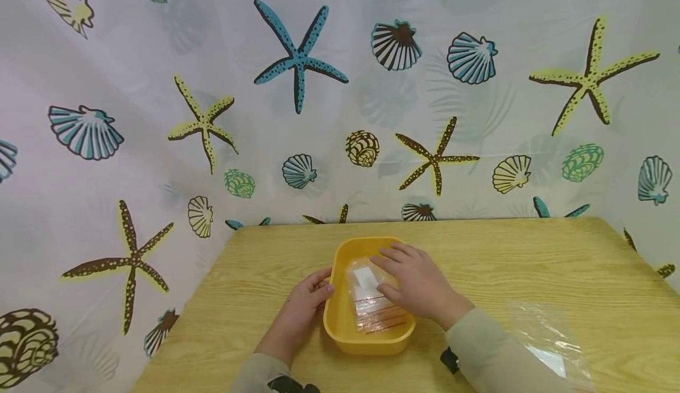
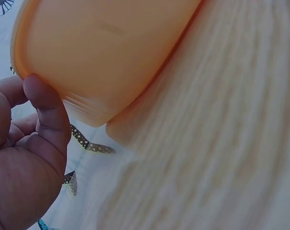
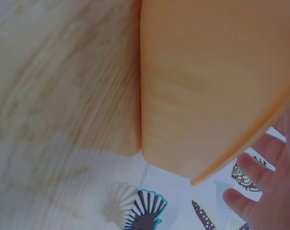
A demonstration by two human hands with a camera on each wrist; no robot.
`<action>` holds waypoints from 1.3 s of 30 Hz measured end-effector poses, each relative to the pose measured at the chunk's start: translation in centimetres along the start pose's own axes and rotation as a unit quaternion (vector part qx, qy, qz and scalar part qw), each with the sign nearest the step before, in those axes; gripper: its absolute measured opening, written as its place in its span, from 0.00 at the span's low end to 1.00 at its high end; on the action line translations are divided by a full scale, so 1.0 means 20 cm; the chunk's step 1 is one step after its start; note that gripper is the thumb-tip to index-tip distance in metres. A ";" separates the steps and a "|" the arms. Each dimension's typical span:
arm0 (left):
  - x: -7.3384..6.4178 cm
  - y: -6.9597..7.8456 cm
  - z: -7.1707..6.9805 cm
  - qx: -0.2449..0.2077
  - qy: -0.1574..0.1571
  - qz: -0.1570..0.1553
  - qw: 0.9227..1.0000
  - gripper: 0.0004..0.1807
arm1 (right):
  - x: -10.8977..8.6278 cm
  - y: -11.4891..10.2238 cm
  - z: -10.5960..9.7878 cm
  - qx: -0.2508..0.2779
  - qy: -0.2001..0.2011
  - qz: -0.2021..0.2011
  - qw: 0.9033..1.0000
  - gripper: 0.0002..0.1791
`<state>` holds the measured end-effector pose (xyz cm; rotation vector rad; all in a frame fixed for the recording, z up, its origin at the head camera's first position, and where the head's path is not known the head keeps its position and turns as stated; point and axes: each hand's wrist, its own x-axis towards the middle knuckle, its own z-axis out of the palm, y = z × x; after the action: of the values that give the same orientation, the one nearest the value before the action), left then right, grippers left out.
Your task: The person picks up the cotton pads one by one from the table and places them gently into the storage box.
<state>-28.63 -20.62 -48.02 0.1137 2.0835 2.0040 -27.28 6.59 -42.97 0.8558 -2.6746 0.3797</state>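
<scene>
A yellow plastic tub (image 1: pixel 332 316) stands on the wooden table, holding several clear zip bags (image 1: pixel 372 304) with red seal lines and a white piece showing in one. My left hand (image 1: pixel 305 304) grips the tub's left rim, thumb at the rim and fingers around the outer wall; the left wrist view shows the thumb (image 2: pixel 47 103) against that wall. My right hand (image 1: pixel 422 281) hovers over the tub's right side, fingers spread above the bags and the thumb pointing inward. In the right wrist view its fingers (image 3: pixel 252 172) are loosely extended beyond the tub's rim, with nothing seen between them.
Another clear plastic bag (image 1: pixel 547 334) with a white piece in it lies on the table to the right, partly behind my right sleeve (image 1: pixel 499 351). A white curtain (image 1: pixel 340 192) printed with starfish and shells hangs along the table's back edge.
</scene>
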 end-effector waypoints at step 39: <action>-0.01 0.00 0.00 -0.002 0.000 0.004 1.000 0.27 | -0.31 0.19 -0.11 -0.025 0.016 0.016 0.999 0.29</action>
<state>-28.45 -20.71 -47.99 0.1222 2.0825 2.0131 -24.35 13.45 -43.84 0.7874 -2.6596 0.3303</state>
